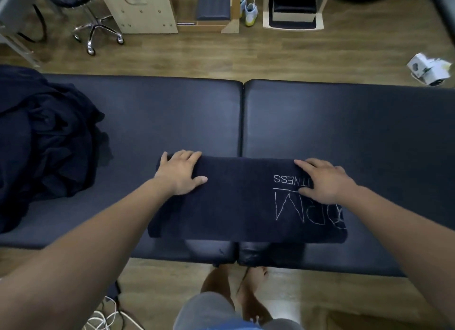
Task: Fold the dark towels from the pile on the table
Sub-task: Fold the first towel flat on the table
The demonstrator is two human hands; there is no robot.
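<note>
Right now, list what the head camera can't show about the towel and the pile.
Head view only.
Lettering on the folded towel: partly covered by the right hand.
Its layer count: hidden beneath the top layer.
Pile of dark towels: cut off by the left edge; dark folds merge, so no count.

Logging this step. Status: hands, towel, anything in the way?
Both flat: left hand on folded towel left end, right hand on logo end. Towel spans seam of table. Rest of pile far left, apart; nothing blocking.
</note>
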